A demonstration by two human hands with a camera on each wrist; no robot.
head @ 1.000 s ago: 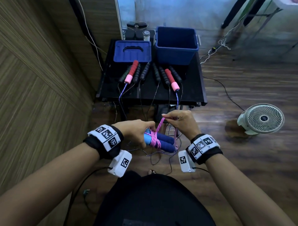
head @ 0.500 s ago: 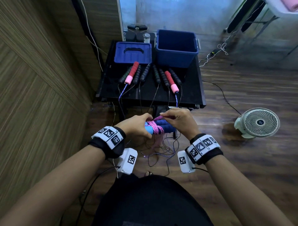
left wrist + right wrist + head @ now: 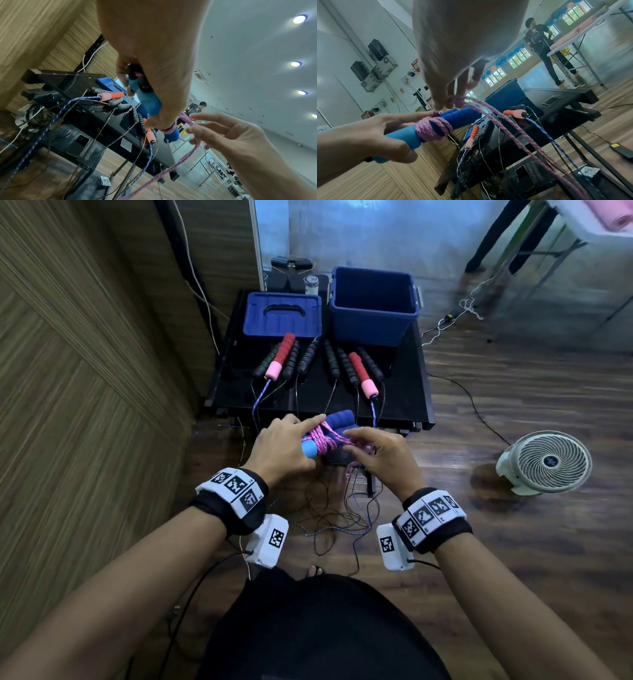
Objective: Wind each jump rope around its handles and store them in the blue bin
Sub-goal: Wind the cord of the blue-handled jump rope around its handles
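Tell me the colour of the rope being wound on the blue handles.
Pink rope; right wrist view shows it best.

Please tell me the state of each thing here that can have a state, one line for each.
Blue bin: open, nothing visible inside.
Lid: off, flat beside the bin.
Pink rope: partly wound around blue handles, the rest hanging loose.
Other ropes: unwound on the table.
Left hand: grips the handles.
Right hand: pinches the pink rope.
Fan: cannot tell if running.

blue bin [image 3: 373, 313] open on top, nothing above its mouth. betw. hands and bin: row of rope handles [image 3: 317, 359] across black table [image 3: 407, 392], cords hanging off front edge. bin lid [image 3: 282, 314] just left of bin; wood wall [image 3: 85, 371] close on left.
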